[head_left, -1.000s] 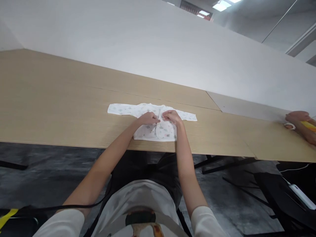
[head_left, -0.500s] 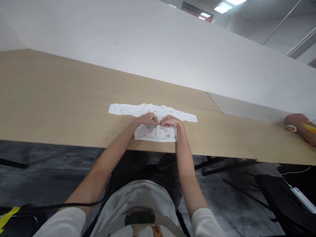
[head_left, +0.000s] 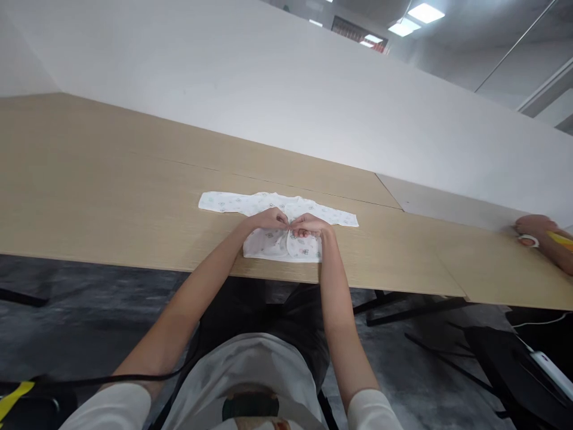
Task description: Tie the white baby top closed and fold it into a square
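A small white baby shirt (head_left: 264, 244) with a scattered print lies on the table, its long sleeves spread to both sides. My left hand (head_left: 271, 218) pinches the cloth at the middle of the front opening. Close against it, my right hand (head_left: 310, 224) has its fingers closed on the other side of the same opening. Between my fingertips the cloth is gathered and slightly raised. Any fastener there is too small to make out.
The light wooden table (head_left: 134, 197) runs across the view, with a white partition (head_left: 250, 77) behind it. At the far right rests another person's hand (head_left: 536, 224) beside a white ring-shaped thing (head_left: 529, 241). A black chair (head_left: 501, 358) stands at lower right.
Both hands stay at the shirt's middle, with only small shifts of the fingers. The whole view has tipped slightly, so the table sits a little lower.
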Tool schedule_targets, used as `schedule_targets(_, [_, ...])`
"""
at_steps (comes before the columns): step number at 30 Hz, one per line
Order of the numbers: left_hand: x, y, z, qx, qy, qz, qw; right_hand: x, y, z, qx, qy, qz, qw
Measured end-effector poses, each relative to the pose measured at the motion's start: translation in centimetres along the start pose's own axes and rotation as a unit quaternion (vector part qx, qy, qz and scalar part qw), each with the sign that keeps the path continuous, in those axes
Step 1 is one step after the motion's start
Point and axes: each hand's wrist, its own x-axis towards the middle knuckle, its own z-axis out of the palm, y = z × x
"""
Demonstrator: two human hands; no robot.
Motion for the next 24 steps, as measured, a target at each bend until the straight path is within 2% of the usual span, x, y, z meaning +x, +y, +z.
schedule_targets(4, [0.3, -0.2, -0.2, -0.031, 0.041, 0.016, 0.999, 0.2, 0.4, -0.2, 0.009, -0.015, -0.011, 1.0])
schedule_targets(9, [0.6, -1.0, -0.3, -0.017, 0.218, -0.009, 0.976, 0.1, 0.1, -0.1, -0.019, 0.035, 0.002, 0.999])
schedule_targets(12, [1.0, -1.9, 0.1, 0.035, 0.268, -0.037, 0.962, 0.6, -0.4, 0.7, -0.057, 0.086, 0.017, 0.994])
schedule_targets(17, [1.2, -3.2, 1.1, 0.193, 0.255, -0.081, 0.944, 0.7, -1.0, 1.4, -0.167, 0.147, 0.013, 0.975])
schedule_targets(21, [1.4, -3.6, 1.3, 0.314, 0.209, -0.092, 0.922, -0.4, -0.7, -0.3, -0.133, 0.134, 0.01, 0.982])
schedule_targets(24, [2.3, -3.5, 0.6, 0.332, 0.184, -0.112, 0.918, -0.1, -0.8, -1.1, -0.103, 0.161, 0.017, 0.981])
